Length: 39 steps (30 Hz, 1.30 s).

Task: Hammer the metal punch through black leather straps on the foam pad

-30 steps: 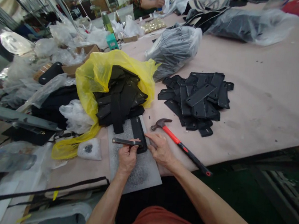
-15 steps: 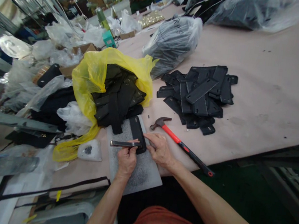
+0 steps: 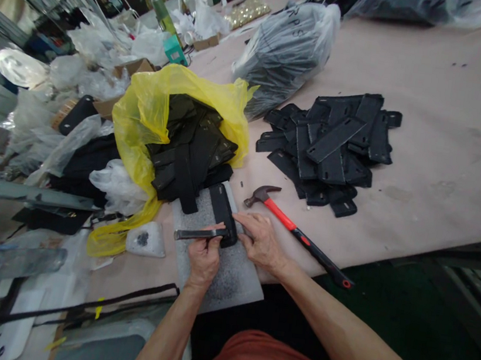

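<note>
My left hand (image 3: 203, 258) is closed round a dark metal punch tool (image 3: 195, 234) that lies level, its tip against a black strap piece (image 3: 222, 212) on a grey pad (image 3: 229, 267). My right hand (image 3: 259, 240) rests on the near right edge of that strap, fingers pressed down on it. A hammer with a red and black handle (image 3: 299, 234) lies just right of my right hand on the table.
A yellow bag (image 3: 152, 109) full of black straps sits behind the pad. A loose heap of black slotted pieces (image 3: 333, 148) lies to the right, a clear bag of black parts (image 3: 284, 50) behind it. Plastic bags and boxes crowd the left. The table's edge (image 3: 391, 247) runs past the hammer.
Both hands keep their places on the tool and strap. The view has tilted down a little, so the far end of the table has slid out of view.
</note>
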Each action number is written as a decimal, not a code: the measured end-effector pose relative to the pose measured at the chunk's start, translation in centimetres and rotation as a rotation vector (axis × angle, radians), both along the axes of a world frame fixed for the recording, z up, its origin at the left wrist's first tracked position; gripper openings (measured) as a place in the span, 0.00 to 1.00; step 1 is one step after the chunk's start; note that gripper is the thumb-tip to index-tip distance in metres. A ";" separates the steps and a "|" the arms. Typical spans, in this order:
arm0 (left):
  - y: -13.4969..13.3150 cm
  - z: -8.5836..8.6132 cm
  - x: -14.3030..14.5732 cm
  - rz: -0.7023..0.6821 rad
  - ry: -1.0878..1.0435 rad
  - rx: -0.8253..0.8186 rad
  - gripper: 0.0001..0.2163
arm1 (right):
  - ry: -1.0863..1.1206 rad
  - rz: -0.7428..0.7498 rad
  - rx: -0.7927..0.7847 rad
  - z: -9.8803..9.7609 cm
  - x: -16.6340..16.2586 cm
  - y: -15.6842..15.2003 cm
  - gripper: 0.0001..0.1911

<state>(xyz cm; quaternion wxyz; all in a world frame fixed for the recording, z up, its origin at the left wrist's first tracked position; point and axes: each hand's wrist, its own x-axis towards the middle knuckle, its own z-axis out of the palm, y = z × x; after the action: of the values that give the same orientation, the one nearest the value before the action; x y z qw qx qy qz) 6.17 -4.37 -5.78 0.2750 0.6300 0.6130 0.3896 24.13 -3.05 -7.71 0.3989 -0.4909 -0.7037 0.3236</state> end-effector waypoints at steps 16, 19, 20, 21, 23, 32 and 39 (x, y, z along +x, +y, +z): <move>0.2 0.3 0.2 -0.013 -0.011 -0.046 0.10 | -0.015 0.014 -0.045 0.0 0.1 0.1 0.30; 0.2 0.3 0.3 -0.014 -0.041 -0.053 0.10 | -0.005 0.016 -0.042 -0.1 0.1 0.1 0.29; 0.3 0.3 0.4 -0.013 -0.047 -0.054 0.10 | -0.002 0.016 -0.043 -0.2 0.1 0.1 0.30; 0.3 0.3 0.4 -0.012 -0.050 -0.055 0.09 | 0.000 0.019 -0.046 -0.2 0.1 0.2 0.30; 0.3 0.3 0.4 -0.010 -0.045 -0.062 0.09 | -0.002 0.023 -0.052 -0.2 0.2 0.2 0.30; 0.4 0.2 0.4 -0.024 -0.078 -0.066 0.08 | -0.014 0.019 -0.029 -0.3 0.2 0.2 0.30; 0.5 0.0 0.5 -0.037 0.007 0.006 0.08 | -0.019 0.013 0.002 -0.3 0.1 0.2 0.28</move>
<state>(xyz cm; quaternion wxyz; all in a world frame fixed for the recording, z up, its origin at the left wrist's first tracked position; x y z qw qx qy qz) 6.62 -3.85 -5.75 0.2783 0.6434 0.6010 0.3839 24.27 -2.84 -8.01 0.3906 -0.4889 -0.7109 0.3211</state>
